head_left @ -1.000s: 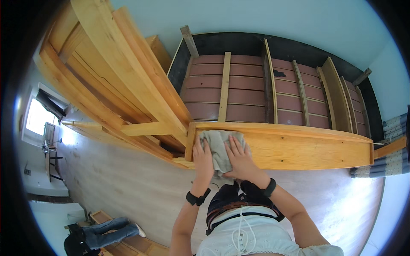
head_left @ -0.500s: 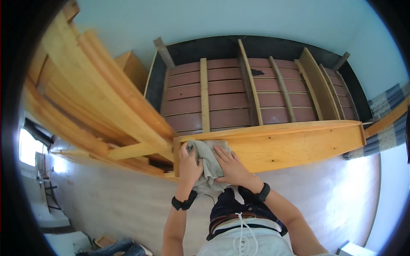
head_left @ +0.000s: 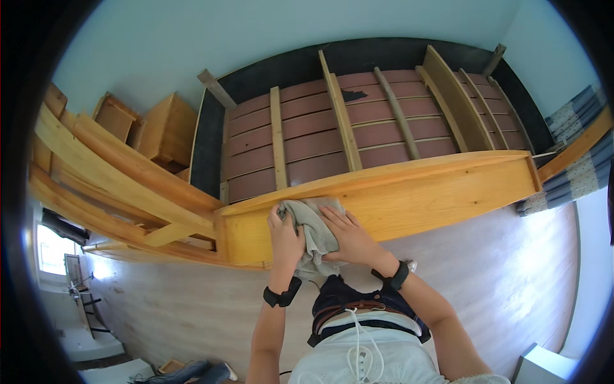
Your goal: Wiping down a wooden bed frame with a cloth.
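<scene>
A crumpled grey-green cloth [head_left: 309,230] lies against the front face of a pale wooden bed rail [head_left: 416,200], near its left end. My left hand [head_left: 286,240] is closed on the left side of the cloth, its fingers toward the rail's upper edge. My right hand [head_left: 350,238] grips the right part from above, with long fingers laid over the cloth and the thumb lower on it. The lower end of the cloth hangs down toward my waist.
Behind the rail is a bed frame with dark panels [head_left: 268,75], wooden crossbars [head_left: 338,118] and reddish slats [head_left: 313,173]. A stack of wooden bed parts [head_left: 137,179] stands left, wooden drawer boxes [head_left: 167,131] beyond it. Patterned curtains [head_left: 579,150] hang right.
My view has shifted, so the bed and rail appear lower on the left and farther left. My hands and the cloth have moved a little rightward along the rail, away from its left end.
</scene>
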`<state>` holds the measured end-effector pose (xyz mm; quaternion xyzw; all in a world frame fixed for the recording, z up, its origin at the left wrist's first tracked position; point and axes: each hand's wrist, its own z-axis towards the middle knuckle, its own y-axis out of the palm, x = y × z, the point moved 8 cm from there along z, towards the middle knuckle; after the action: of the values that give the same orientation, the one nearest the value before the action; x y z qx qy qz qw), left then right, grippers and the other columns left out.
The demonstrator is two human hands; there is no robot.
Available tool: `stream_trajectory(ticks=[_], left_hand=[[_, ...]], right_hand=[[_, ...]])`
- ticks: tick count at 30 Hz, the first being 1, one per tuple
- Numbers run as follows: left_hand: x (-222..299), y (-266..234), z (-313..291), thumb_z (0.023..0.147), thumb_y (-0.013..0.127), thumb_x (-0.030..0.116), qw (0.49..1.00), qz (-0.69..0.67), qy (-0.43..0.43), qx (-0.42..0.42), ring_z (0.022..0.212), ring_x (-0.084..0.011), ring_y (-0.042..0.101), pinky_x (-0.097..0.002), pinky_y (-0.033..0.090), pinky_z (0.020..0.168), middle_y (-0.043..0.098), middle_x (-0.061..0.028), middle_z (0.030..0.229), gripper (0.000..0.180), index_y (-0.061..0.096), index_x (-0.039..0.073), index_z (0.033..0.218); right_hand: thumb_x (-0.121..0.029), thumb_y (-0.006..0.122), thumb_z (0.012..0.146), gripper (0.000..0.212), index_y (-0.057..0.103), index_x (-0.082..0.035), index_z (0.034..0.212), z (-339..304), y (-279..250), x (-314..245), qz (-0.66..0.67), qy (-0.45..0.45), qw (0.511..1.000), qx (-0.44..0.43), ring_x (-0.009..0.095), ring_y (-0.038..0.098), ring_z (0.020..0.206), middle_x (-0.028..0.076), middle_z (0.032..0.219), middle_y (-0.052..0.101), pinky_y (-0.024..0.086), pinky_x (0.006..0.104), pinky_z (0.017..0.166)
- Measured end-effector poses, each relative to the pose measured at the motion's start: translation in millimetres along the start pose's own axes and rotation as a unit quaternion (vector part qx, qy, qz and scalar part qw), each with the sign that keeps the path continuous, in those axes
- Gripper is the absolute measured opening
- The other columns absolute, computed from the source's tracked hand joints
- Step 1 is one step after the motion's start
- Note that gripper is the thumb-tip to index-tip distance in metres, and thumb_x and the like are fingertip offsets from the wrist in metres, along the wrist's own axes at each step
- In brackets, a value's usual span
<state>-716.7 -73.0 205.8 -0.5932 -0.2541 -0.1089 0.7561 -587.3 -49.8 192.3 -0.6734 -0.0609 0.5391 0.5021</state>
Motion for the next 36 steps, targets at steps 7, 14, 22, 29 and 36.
stream_trajectory(ticks=[7,14,22,29,36], left_hand=[[98,63,10,0.07,0.056,0.007,0.997,0.065,-0.015,0.038,0.113,-0.0392,0.034,-0.0422,0.033,0.093,0.033,-0.0256,0.121,0.037,0.052,-0.014,0.1],[205,128,24,0.071,0.056,0.014,0.992,0.123,-0.009,0.025,0.11,-0.036,0.037,-0.0412,0.036,0.089,0.035,-0.0219,0.122,0.039,0.053,-0.011,0.101],[308,199,36,0.07,0.056,0.016,0.991,0.129,0.041,0.002,0.108,-0.0345,0.039,-0.0403,0.037,0.087,0.034,-0.0211,0.123,0.043,0.052,-0.013,0.101],[397,252,50,0.07,0.054,0.015,0.992,0.06,0.105,-0.03,0.108,-0.0354,0.038,-0.0409,0.036,0.088,0.035,-0.0226,0.123,0.042,0.052,-0.013,0.1],[444,285,55,0.068,0.055,0.015,0.986,0.001,0.15,-0.07,0.109,-0.0365,0.037,-0.0431,0.033,0.092,0.035,-0.0236,0.121,0.043,0.052,-0.015,0.099]], right_hand=[[-0.037,0.072,0.061,0.088,0.03,-0.003,0.131,-67,-64,68,0.01,0.01,1.0,0.015,0.027,0.022,0.13,0.012,0.14,0.024,0.02,0.0453,0.104],[-0.034,0.073,0.062,0.086,0.031,-0.003,0.13,-133,-140,141,0.024,0.017,0.999,0.046,0.026,0.023,0.13,0.012,0.139,0.028,0.02,0.0423,0.105],[-0.032,0.072,0.062,0.082,0.034,-0.003,0.128,-207,-208,207,0.0,0.079,0.994,0.081,0.024,0.023,0.13,0.009,0.139,0.028,0.019,0.0402,0.106],[-0.028,0.072,0.062,0.085,0.03,-0.005,0.132,-266,-266,255,-0.033,0.151,0.982,0.106,0.024,0.023,0.13,0.008,0.14,0.028,0.019,0.0403,0.106],[-0.026,0.072,0.061,0.088,0.027,-0.003,0.133,-300,-298,279,-0.028,0.19,0.976,0.103,0.026,0.023,0.129,0.011,0.14,0.027,0.02,0.0405,0.106]])
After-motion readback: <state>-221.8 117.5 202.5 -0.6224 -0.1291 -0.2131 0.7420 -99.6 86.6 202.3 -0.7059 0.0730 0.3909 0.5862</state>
